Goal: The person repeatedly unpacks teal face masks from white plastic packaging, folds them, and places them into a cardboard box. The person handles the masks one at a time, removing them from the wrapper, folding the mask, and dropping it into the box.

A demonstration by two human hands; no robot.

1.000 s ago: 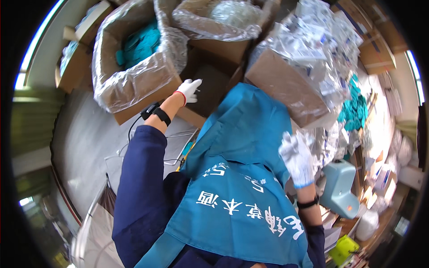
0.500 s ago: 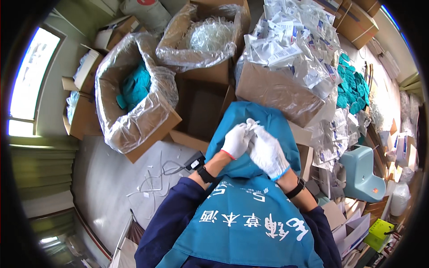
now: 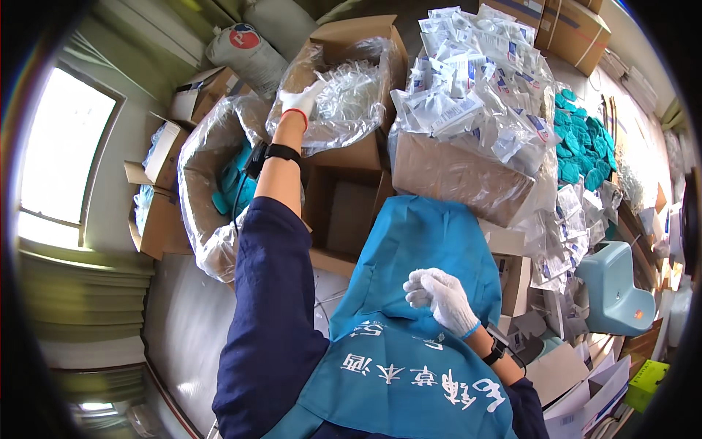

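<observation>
My left hand (image 3: 301,101), in a white glove with a red cuff, reaches out at the left edge of a box lined with clear plastic (image 3: 344,140). Its fingers stretch toward a heap of thin, clear plastic pieces (image 3: 355,89) inside; no held thing shows. My right hand (image 3: 441,298), in a white glove with a blue cuff, hovers above the teal apron (image 3: 417,241) on my lap. Its fingers curl in, and I cannot make out whether anything is within them.
A lined carton (image 3: 208,172) with teal pads (image 3: 235,179) stands left, beside an open brown box (image 3: 340,208). Silver packets (image 3: 468,88) overfill a box ahead. More teal pieces (image 3: 581,139) lie right, near a pale blue plastic stool (image 3: 614,289). White sacks (image 3: 245,55) stand behind.
My hands were together over the apron. The left has moved forward and left to the box of clear pieces; the right has stayed above the lap, slightly nearer me. The view has shifted.
</observation>
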